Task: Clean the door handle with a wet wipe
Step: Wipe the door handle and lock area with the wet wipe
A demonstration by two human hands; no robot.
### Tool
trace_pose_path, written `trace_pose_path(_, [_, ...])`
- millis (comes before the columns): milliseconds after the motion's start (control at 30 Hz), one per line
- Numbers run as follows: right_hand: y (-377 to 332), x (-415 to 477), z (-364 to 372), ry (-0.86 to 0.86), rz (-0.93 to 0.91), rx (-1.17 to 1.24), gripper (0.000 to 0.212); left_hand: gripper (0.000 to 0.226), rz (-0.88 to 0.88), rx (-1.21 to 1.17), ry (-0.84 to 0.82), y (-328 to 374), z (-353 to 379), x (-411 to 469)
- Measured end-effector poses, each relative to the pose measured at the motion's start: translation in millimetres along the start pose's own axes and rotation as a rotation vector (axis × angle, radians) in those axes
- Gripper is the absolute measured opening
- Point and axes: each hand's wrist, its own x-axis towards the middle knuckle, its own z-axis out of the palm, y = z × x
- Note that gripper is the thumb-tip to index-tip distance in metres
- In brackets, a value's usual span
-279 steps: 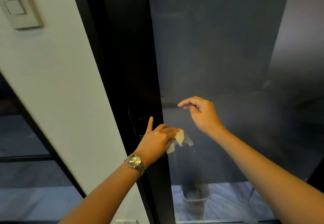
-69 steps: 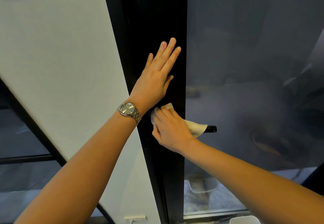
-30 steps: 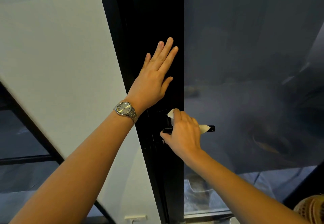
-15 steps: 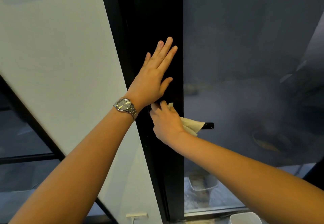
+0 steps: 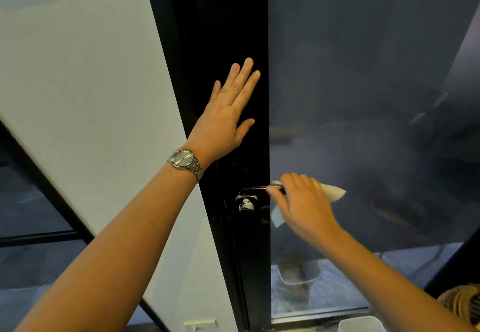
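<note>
While on handle (image 5: 253,191), wipe (image 5: 333,192) in hand (image 5: 302,201)

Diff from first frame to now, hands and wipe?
The wet wipe went from the left hand to the right hand, which wraps it round the door handle and has slid right along it. The left hand rose to press flat on the door frame and has stayed there.

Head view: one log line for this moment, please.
left hand: flat on black door frame | right hand: grips wet wipe on door handle | phase: wiping handle
</note>
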Motion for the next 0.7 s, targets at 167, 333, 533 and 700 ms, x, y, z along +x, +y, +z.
trace_pose_path(167, [11.9,29.0,-25.3,-0.421,0.463,0.388,0.039,0.076,-0.003,0.008,-0.003,0.3,0.6,0.1])
trace_pose_path(333, [1.2,12.0,-7.9,0.034,0.947,1.154,0.031,0.076,-0.003,0.014,-0.006,-1.5,1.6,0.5])
trace_pose_path(533, [-49.8,-2.8,-1.8,0.343,1.244,1.670,0.032,0.075,0.009,0.001,-0.010,-2.0,0.1,0.3])
trace_pose_path(700, [-92.1,-2.6,11.3,0.125,1.099,1.607,0.032,0.076,0.008,-0.004,-0.013,-2.1,-0.1,0.4])
